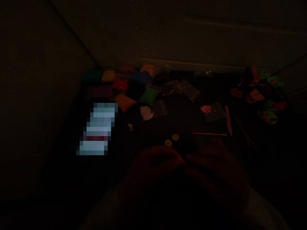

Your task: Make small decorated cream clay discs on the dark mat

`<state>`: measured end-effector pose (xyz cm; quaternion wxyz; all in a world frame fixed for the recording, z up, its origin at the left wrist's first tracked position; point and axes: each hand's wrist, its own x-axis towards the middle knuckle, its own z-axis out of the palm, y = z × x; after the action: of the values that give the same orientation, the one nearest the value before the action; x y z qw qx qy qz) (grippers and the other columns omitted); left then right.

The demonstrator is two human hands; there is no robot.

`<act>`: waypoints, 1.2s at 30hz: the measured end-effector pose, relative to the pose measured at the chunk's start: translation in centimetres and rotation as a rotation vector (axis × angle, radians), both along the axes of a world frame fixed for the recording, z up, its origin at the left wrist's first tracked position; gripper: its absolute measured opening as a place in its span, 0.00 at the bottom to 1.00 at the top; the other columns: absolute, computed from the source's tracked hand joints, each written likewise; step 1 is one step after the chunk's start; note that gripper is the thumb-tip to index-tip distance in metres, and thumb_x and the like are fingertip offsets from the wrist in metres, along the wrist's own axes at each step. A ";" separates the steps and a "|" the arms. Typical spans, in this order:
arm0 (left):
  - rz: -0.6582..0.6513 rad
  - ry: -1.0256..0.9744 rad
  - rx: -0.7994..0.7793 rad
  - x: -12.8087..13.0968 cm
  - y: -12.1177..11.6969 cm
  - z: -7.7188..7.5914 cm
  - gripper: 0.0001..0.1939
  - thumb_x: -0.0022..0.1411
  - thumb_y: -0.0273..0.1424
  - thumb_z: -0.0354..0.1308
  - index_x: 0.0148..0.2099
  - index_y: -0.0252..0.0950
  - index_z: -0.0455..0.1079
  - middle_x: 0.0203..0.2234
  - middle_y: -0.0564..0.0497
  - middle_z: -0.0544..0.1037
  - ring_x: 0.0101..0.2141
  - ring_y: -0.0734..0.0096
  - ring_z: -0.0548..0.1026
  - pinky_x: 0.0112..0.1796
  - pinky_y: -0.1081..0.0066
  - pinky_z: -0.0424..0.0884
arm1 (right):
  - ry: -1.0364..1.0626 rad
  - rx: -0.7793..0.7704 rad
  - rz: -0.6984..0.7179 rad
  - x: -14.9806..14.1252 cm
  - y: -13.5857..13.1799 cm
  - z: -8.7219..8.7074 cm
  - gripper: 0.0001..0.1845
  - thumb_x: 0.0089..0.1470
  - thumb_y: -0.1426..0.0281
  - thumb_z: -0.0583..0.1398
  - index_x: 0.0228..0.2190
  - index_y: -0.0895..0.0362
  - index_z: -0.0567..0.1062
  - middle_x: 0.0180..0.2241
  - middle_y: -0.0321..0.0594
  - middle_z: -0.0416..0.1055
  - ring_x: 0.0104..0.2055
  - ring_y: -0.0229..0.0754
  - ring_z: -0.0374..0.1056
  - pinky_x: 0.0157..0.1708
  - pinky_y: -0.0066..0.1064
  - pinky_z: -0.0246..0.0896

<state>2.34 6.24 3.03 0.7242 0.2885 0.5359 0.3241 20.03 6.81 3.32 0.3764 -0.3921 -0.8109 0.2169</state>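
The scene is very dark. My left hand (154,163) is closed in a pinch, its thumb and forefinger pressed together at the middle of the low foreground. Close by on the right, my right hand (219,169) has its fingers bent in toward the left fingertips. Whatever lies between the fingers is too dark and small to make out. Just beyond my left hand lie two pale round discs (175,137), close together on the dark table. A thin pink stick tool (209,134) lies beyond my right hand, beside a flat pink knife-shaped tool (229,121).
A lit phone screen (98,129), blurred out, lies at left. Behind it are several coloured packets, among them an orange packet (125,101) and a green packet (148,96). A white lump (146,113), clear bags (189,90) and a colourful pile (256,95) lie farther back.
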 end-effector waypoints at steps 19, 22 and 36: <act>0.155 0.438 0.123 -2.3 0.7 -0.5 0.06 0.47 0.34 0.61 0.29 0.39 0.74 0.24 0.54 0.78 0.25 0.71 0.75 0.23 0.75 0.69 | 0.079 -0.088 -0.089 2.7 -0.5 0.8 0.10 0.48 0.76 0.59 0.34 0.52 0.70 0.30 0.37 0.70 0.36 0.41 0.66 0.35 0.36 0.62; 0.282 0.542 0.161 -3.3 1.1 -1.1 0.08 0.46 0.36 0.62 0.29 0.38 0.73 0.26 0.52 0.78 0.27 0.70 0.75 0.23 0.75 0.69 | 0.092 -0.148 -0.124 2.8 -0.2 0.5 0.09 0.47 0.76 0.61 0.32 0.52 0.69 0.30 0.37 0.69 0.35 0.41 0.66 0.34 0.35 0.63; 0.301 0.564 0.197 -3.9 1.0 -3.4 0.09 0.49 0.38 0.61 0.33 0.41 0.73 0.27 0.56 0.78 0.30 0.71 0.75 0.29 0.73 0.71 | 0.063 -0.357 -0.242 1.6 1.4 -1.1 0.07 0.51 0.72 0.58 0.33 0.49 0.74 0.31 0.33 0.74 0.35 0.38 0.70 0.33 0.29 0.67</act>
<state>-1.60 7.29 -0.41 0.4601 0.3530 0.7179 0.3851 21.67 8.23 2.23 0.3494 -0.5400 -0.6944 0.3227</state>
